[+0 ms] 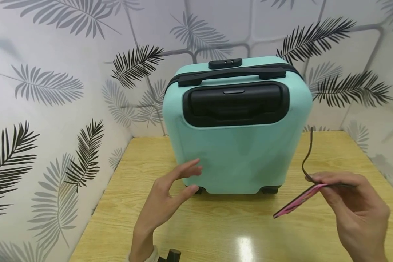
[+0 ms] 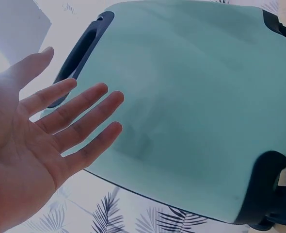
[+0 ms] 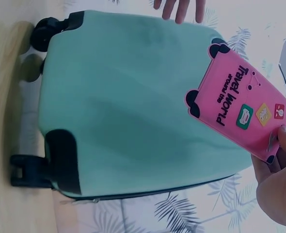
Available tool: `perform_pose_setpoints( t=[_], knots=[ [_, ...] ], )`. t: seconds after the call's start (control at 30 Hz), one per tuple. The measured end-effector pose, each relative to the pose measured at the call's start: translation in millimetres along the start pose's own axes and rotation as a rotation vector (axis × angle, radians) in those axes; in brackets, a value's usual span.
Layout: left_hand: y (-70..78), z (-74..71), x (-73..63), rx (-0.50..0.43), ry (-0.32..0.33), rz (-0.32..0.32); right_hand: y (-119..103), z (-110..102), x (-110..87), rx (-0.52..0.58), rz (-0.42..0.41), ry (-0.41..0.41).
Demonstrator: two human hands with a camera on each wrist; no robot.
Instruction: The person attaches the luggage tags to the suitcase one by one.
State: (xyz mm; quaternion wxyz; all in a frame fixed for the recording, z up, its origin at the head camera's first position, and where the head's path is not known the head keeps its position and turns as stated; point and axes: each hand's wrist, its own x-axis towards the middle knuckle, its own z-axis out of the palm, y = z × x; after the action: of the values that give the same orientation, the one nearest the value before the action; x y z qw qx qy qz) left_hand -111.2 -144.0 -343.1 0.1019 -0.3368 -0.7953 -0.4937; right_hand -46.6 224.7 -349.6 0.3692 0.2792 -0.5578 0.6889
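Note:
A mint-green suitcase (image 1: 235, 156) stands upright on the wooden table, its retractable black handle (image 1: 235, 102) pushed down. In front of it, at the right, my right hand (image 1: 360, 214) pinches a pink luggage tag (image 3: 240, 104) between thumb and fingers. The tag carries the words "Travel World around the", small coloured badges and black corners. A thin dark strap (image 1: 304, 163) rises from the tag. My left hand (image 2: 46, 131) is spread, palm toward its wrist camera, near the suitcase's lower left front. Nothing is in that hand.
Black wheels (image 1: 269, 189) support the suitcase at its bottom corners. A black combination lock (image 1: 225, 63) and a carry handle (image 1: 232, 74) sit on its top. Leaf-patterned walls (image 1: 46, 109) enclose the table (image 1: 124, 218) at the back and both sides.

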Motion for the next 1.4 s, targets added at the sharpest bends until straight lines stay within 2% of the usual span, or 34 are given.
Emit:
perform_pose_setpoints(
  t=[0.5,0.73,0.87,1.1,1.4],
  knots=[
    [16.7,1.3,26.5,0.034,-0.005,0.177,6,28,21.8,0.126,-0.069,-0.053],
    [29.4,1.4,43.7,0.007,-0.029,0.274,4,44,33.9,0.178,-0.084,-0.095],
    [36.9,-0.5,58.3,-0.005,-0.055,0.322,4,52,40.9,0.168,-0.072,-0.108],
    [48.4,-1.5,78.0,-0.007,-0.097,0.365,7,58,50.4,0.148,-0.073,-0.115],
    [66.5,0.3,98.1,0.06,-0.082,0.474,8,65,61.4,0.119,-0.08,-0.141]
  ],
)
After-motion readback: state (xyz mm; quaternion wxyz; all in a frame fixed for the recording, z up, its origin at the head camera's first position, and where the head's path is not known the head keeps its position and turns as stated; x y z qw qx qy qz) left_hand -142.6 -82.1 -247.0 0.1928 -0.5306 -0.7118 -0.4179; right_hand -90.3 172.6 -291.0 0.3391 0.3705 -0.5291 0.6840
